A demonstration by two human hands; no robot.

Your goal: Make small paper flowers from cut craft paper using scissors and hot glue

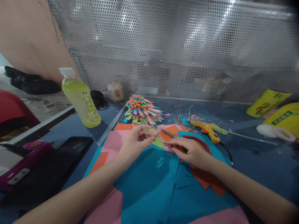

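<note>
My left hand (137, 140) is over the sheets with its fingers curled and thumb drawn in. A tiny orange bit shows by its fingertips, too small to name. My right hand (190, 151) has its fingers closed in a pinch, with a small dark tip at the fingertips that I cannot make out. Scissors with red handles (205, 143) lie partly under and behind the right hand, blades toward the left. Beneath both hands are blue paper sheets (147, 183), pink paper (112, 141) and orange paper (203, 179). Beyond them stands a cone covered with colourful paper strips (141, 109).
A yellow glue gun (206, 128) lies behind the right hand among paper scraps. A drink bottle (80, 98) stands at left, near a clear ruler (112, 124), a black phone (51, 168) and a purple tool (25, 165). Yellow packs (268, 102) are at right; perforated metal (151, 46) closes the back.
</note>
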